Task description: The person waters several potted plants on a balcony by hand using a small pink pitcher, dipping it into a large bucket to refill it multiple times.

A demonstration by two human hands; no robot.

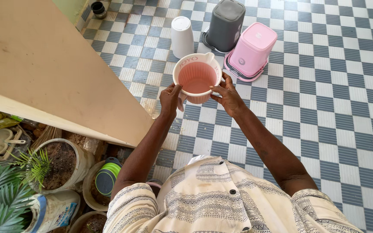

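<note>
I hold a pink plastic jug [197, 77] with a white rim and spout in front of me with both hands; a little water lies in its ribbed bottom. My left hand [170, 100] grips the jug's left side near the rim. My right hand [228, 96] holds its right side, fingers on the wall. The jug hangs above the blue-and-white checkered floor [324, 108].
Upside down on the floor beyond the jug stand a white container [182, 36], a grey bin [225, 24] and a pink bin [252, 49]. A tan wall ledge [44, 73] runs along the left. Below it sit potted plants [35, 172], soil-filled buckets and a green-lidded container [107, 177].
</note>
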